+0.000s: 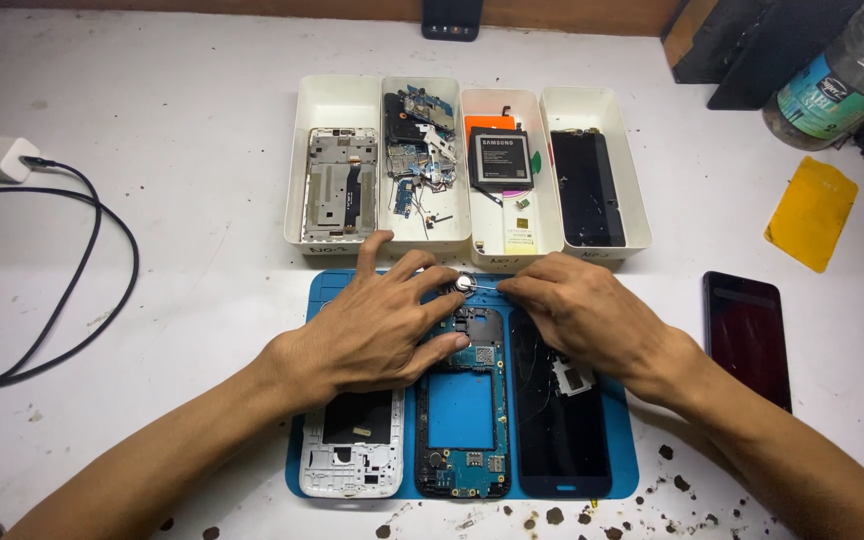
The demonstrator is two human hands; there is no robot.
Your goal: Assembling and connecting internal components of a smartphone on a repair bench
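On a blue work mat [624, 462] lie three phone parts side by side: a white frame [352, 452], a dark middle frame with circuit board [462, 420] and a black screen panel [560, 430]. My left hand [372, 325] rests over the white frame's top, its fingers pinching a small round silver part [464, 284] at the mat's far edge. My right hand [582, 315] grips thin tweezers [485, 288] whose tip touches that round part.
Four white trays [324, 100] stand behind the mat, holding a metal frame, loose boards, a battery [500, 158] and a black panel. A dark phone [748, 335] lies right, a yellow pouch [810, 212] beyond it. A charger with black cable [72, 290] lies left.
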